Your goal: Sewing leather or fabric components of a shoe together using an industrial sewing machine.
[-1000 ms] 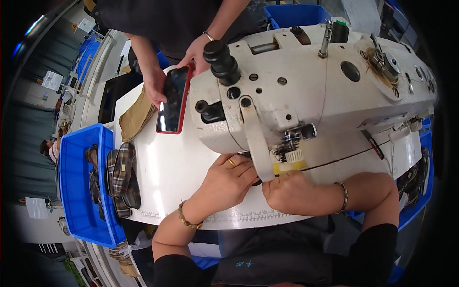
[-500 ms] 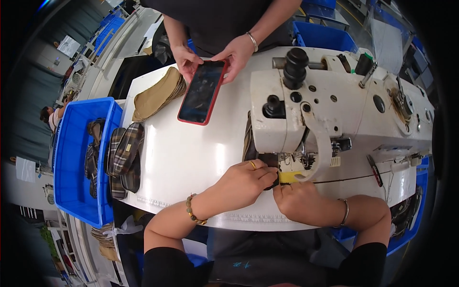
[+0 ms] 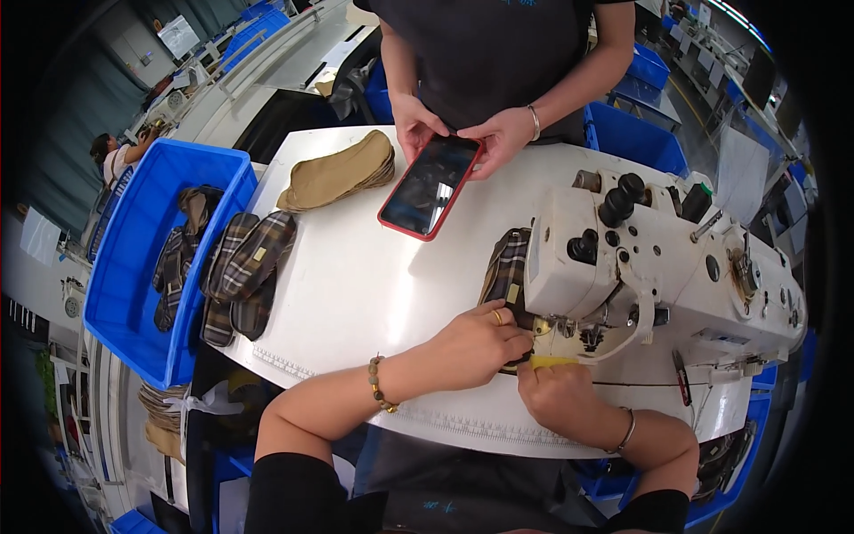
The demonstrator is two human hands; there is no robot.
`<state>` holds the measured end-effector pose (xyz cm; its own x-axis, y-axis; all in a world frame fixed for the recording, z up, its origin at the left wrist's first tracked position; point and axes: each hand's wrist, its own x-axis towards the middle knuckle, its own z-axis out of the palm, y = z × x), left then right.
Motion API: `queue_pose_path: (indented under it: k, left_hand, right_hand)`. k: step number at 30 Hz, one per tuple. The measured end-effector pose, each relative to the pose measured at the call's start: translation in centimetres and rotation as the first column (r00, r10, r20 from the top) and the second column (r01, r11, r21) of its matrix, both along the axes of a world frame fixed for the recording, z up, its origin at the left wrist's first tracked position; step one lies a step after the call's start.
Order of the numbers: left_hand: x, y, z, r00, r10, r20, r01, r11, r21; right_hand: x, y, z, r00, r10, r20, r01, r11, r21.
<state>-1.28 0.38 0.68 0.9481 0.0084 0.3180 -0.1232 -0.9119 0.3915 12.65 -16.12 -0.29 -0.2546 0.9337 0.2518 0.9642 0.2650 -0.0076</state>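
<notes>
A plaid shoe upper (image 3: 505,269) in brown and dark checks lies beside the head of the white sewing machine (image 3: 578,271), its near end reaching the needle area. My left hand (image 3: 476,349), with a ring and a beaded bracelet, grips that near end with bent fingers. Close against it, my right hand (image 3: 562,396) is closed, fingertips at the upper's dark edge; what it pinches is hidden. A yellow strip (image 3: 553,361) shows on the machine bed just beyond the right fingers. The needle point cannot be made out.
Across the table a person holds a red-cased phone (image 3: 431,187) over it. A stack of tan sole-shaped pieces (image 3: 336,173) lies nearby. More plaid uppers (image 3: 258,258) rest at the left edge, by a blue bin (image 3: 124,285). Small snips (image 3: 681,378) lie right of the machine.
My view has shifted and tilted, so the table sits lower and more of the plaid upper shows. Both hands stay at the needle area. The person with the phone still holds it.
</notes>
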Motion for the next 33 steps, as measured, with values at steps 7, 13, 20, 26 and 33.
queue_pose_path:
  k: [7, 13, 20, 26, 33]
  left_hand:
    - [0.17, -0.15, -0.53, 0.996, 0.002, 0.087, -0.002, 1.0, -0.003]
    - [0.04, -0.13, -0.54, 0.998, 0.011, 0.059, -0.012, 1.0, 0.012]
    - [-0.1, -0.09, -0.36, 0.999, 0.03, 0.03, -0.03, 1.0, 0.002]
    - [-0.06, -0.15, -0.79, 0.999, 0.039, 0.038, -0.038, 0.999, -0.019]
    - [-0.14, -0.32, -0.98, 0.997, 0.04, 0.061, -0.039, 0.999, -0.009]
  right_hand:
    - [0.01, 0.06, -0.02, 1.0, -0.003, 0.015, 0.002, 0.999, 0.042]
    - [0.13, -0.06, -0.14, 1.0, 0.007, 0.018, -0.007, 0.999, 0.035]
    - [0.21, 0.05, -0.16, 1.0, 0.024, 0.019, -0.025, 0.999, 0.043]
    - [0.3, -0.04, 0.27, 0.998, 0.033, 0.048, -0.031, 0.999, -0.032]
    - [0.27, -0.12, 0.41, 0.998, 0.039, 0.059, -0.038, 0.999, -0.02]
